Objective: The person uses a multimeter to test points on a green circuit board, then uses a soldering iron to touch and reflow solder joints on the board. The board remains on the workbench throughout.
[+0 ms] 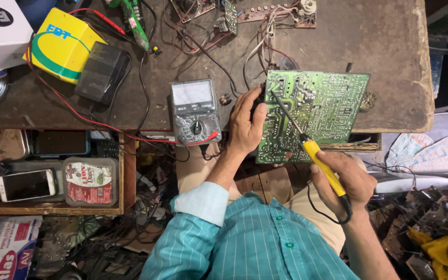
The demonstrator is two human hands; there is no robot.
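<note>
Two hands busy: my left hand [246, 124] grips the green circuit board's [312, 111] edge at the table [390, 46] front — right hand [344, 179], fingers wrapped round the yellow soldering iron [317, 155], tip touching the board.

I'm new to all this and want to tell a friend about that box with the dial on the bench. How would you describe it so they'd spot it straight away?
Start at the worn brown workbench and find the green circuit board that the left hand steadies. Just left of that hand lies a grey analogue meter. It alone has a pale scale window above a round black selector knob, with a red lead plugged in at its lower edge.
</note>
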